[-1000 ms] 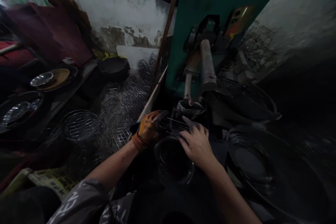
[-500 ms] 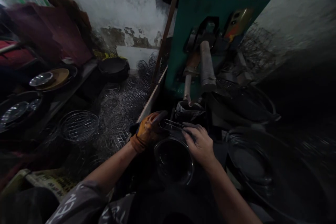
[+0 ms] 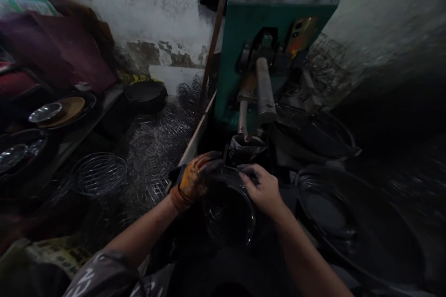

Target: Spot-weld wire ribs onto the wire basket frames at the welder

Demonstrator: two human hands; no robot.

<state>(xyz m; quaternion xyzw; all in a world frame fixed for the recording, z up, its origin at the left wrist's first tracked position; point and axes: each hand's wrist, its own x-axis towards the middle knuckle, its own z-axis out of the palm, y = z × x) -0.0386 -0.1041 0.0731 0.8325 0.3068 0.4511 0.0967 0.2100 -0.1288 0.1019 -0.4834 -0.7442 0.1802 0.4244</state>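
Right hand (image 3: 263,190) seems to have its fingers pinched on thin wire (image 3: 231,168), probably steadying it; gloved left hand (image 3: 195,177) half-curled, can't tell if gripping.

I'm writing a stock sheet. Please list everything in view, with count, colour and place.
green machine: 1, green, ahead
phone-like object: 1, gold, machine's front
thin wire: count unclear, grey, between the hands
shiny rings: count unclear, silver, below the hands
wire pile: 1, silver-grey, floor left
round wire grids: at least 2, silver, floor left
dark basins: at least 3, black, left and right
shiny dishes: at least 2, silver, far left
tan tray: 1, tan, left bench
maroon panels: count unclear, maroon, upper left
sack: 1, yellowish, lower left
pole: 1, brown, left of machine
wall: 1, white, flaking, behind
left hand: 1, orange-gloved, left of wire
right hand: 1, dark-tipped, right of wire
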